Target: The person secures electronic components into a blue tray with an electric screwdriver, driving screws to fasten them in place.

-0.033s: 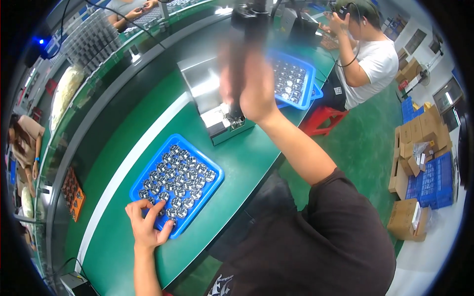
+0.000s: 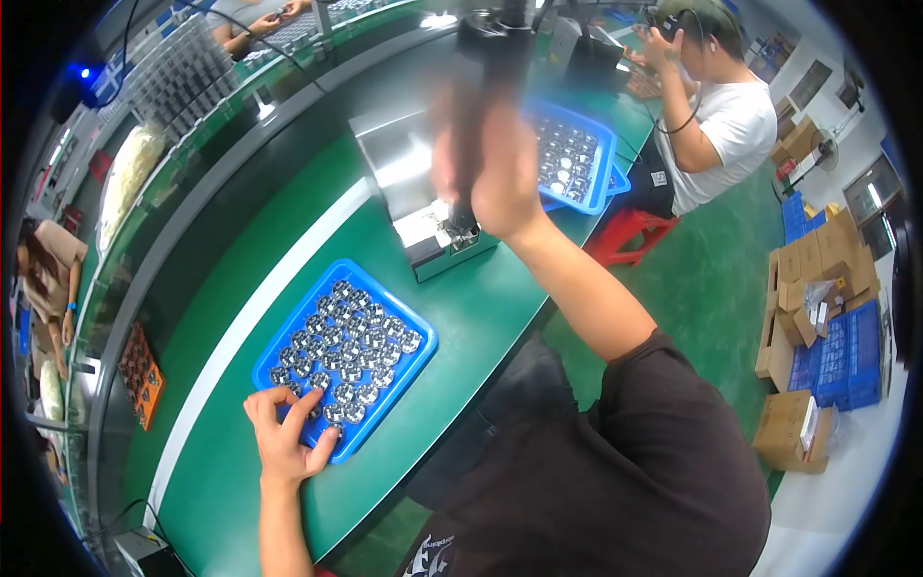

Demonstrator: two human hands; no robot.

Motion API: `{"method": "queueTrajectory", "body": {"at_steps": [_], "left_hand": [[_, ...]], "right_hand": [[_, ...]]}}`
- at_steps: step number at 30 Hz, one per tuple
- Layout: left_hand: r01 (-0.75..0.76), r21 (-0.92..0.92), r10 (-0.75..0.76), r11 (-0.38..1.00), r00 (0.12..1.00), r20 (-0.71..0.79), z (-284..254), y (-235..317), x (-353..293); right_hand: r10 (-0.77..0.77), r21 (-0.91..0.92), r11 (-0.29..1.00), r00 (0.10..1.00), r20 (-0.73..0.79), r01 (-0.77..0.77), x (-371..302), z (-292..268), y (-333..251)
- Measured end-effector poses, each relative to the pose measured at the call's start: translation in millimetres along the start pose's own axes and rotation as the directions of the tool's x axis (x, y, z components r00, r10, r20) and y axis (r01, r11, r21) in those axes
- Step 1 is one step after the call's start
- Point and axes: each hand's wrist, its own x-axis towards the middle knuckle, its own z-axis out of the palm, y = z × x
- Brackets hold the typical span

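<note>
My left hand point(image 2: 284, 438) rests at the near left corner of a blue tray point(image 2: 430, 338), its thumb and fingers apart. Its fingertips touch or hover over the round silver-and-black parts point(image 2: 348, 351) that lie in rows in the tray. I see no part lifted in that hand. My right hand point(image 2: 507, 188) is wrapped round a dark upright tool point(image 2: 468, 125), which looks like a powered screwdriver but is blurred. The tool's lower end is down at a small fixture point(image 2: 452, 234) on the front of a silver metal box point(image 2: 389, 154). Whatever sits under the tip is hidden.
A second blue tray point(image 2: 608, 154) of similar parts stands beyond my right hand. A person in white point(image 2: 735, 115) sits past it, near a red stool point(image 2: 630, 236). An orange tray point(image 2: 144, 375) lies at the left, by the curved rail. Cardboard boxes point(image 2: 793, 428) stand at the right.
</note>
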Motion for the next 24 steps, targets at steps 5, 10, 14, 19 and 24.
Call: {"method": "queueTrajectory", "body": {"at_steps": [5, 10, 14, 19, 24], "left_hand": [[0.021, -0.017, -0.021, 1.000, 1.000, -0.004, -3.8, -3.1, -5.1], [-0.007, -0.024, 0.007, 1.000, 1.000, -0.002, -8.3, -7.5, -7.1], [0.024, -0.071, -0.027, 0.997, 0.999, -0.042, -6.3, -13.5, -7.8], [0.022, -0.113, -0.030, 0.993, 0.997, -0.064, -6.6, -14.8, -10.4], [0.069, -0.145, -0.080, 0.987, 0.994, -0.074, -3.4, -17.6, -13.4]], "right_hand": [[0.094, 0.016, 0.995, 0.993, 0.069, -0.095, -9.5, 17.4, -10.5], [0.295, 0.049, 0.952, 0.948, 0.116, -0.302, -28.2, 50.0, -9.4], [0.096, 0.454, 0.850, 0.926, 0.366, -0.267, -40.8, 110.6, -2.0], [0.273, 0.302, 0.841, 0.834, 0.480, -0.449, -58.4, 171.4, 21.8], [0.367, 0.078, 0.883, 0.785, 0.499, -0.463, -65.1, 183.8, 44.8]]}}
